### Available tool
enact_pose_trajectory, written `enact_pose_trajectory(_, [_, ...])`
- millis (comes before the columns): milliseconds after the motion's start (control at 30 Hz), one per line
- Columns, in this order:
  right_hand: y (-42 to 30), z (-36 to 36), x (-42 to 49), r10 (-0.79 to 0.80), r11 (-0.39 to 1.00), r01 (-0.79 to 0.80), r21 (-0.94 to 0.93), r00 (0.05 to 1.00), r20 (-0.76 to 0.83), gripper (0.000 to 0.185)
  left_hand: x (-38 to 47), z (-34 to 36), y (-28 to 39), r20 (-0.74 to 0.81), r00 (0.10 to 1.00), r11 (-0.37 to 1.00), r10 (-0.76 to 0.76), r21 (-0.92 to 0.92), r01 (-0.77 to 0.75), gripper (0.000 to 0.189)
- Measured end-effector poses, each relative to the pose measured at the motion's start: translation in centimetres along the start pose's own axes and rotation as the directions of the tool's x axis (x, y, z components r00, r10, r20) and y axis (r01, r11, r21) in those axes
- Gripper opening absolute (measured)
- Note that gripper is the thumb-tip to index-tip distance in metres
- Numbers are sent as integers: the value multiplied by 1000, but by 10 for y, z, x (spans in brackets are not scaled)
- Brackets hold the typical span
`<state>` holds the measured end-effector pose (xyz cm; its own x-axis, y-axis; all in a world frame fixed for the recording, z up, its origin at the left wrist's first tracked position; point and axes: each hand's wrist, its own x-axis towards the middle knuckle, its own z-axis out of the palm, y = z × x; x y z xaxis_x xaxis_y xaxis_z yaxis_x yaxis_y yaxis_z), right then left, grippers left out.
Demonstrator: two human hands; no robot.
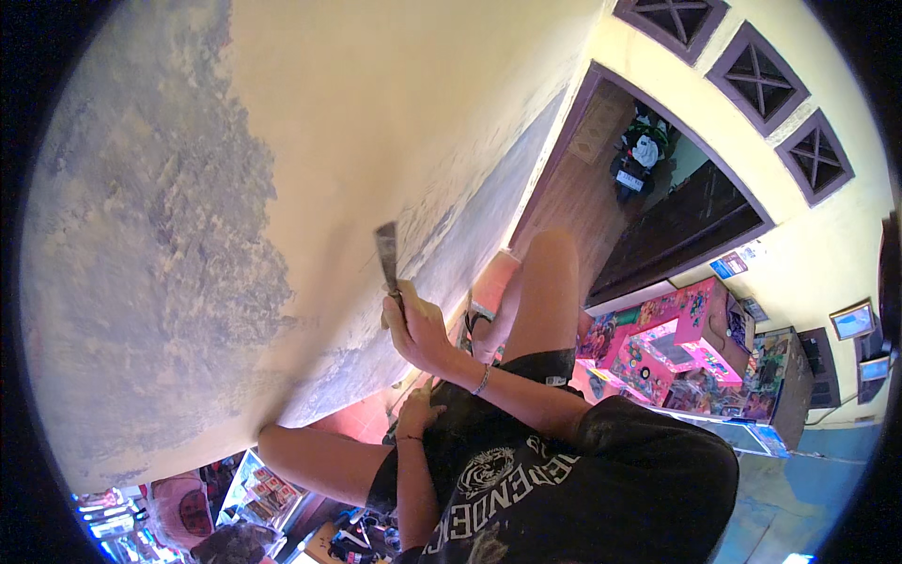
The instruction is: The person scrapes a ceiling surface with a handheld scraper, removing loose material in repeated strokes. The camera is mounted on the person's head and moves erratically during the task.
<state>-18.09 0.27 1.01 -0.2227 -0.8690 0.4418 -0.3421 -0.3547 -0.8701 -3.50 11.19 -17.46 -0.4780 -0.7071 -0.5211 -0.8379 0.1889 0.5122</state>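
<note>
My right hand (419, 328) is raised before the wall, its fingers closed round the handle of a putty knife or scraper (387, 250). The flat metal blade points up in the view and looks slightly blurred; whether it touches the wall cannot be told. The painted wall (317, 141) is cream, with a large rough grey patch (176, 233) on the left and more grey patches lower down. My left hand (417, 412) rests low between my spread thighs, by the black shorts; its fingertips are partly hidden, so whether it holds anything is unclear.
My bare knees lie close to the wall. Beyond the right knee is a purple-framed doorway (578, 92) with a parked motorcycle (638, 151) inside. A pink decorated cabinet (694, 317) stands to the right. At the lower left are a display case with small packs (271, 490) and assorted goods.
</note>
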Motion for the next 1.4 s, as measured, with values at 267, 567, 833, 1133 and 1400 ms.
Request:
enact_pose_trajectory(267, [13, 19, -11, 109, 910, 32, -414, 943, 314, 47, 12, 14, -29, 60, 996, 996, 71, 52, -74, 88])
enact_pose_trajectory(567, [22, 7, -3, 142, 989, -136, -61, 985, 97, 20, 19, 11, -24, 78, 996, 999, 44, -1, -44, 92])
enact_pose_trajectory(833, [42, -21, 19, -19, 998, 39, -50, 934, 356, 16, 26, 18, -19, 20, 997, 995, 72, -68, -70, 102])
enact_pose_trajectory(1133, [3, -44, 81, -216, 965, 203, 167, 974, 66, 15, -4, -14, 16, -54, 999, 987, -6, -163, -3, 100])
enact_pose_trajectory(1400, [-80, -64, 157, -220, 877, 87, 473, 947, 234, 40, -31, -102, 64, -531, 846, 881, -49, -423, -214, 44])
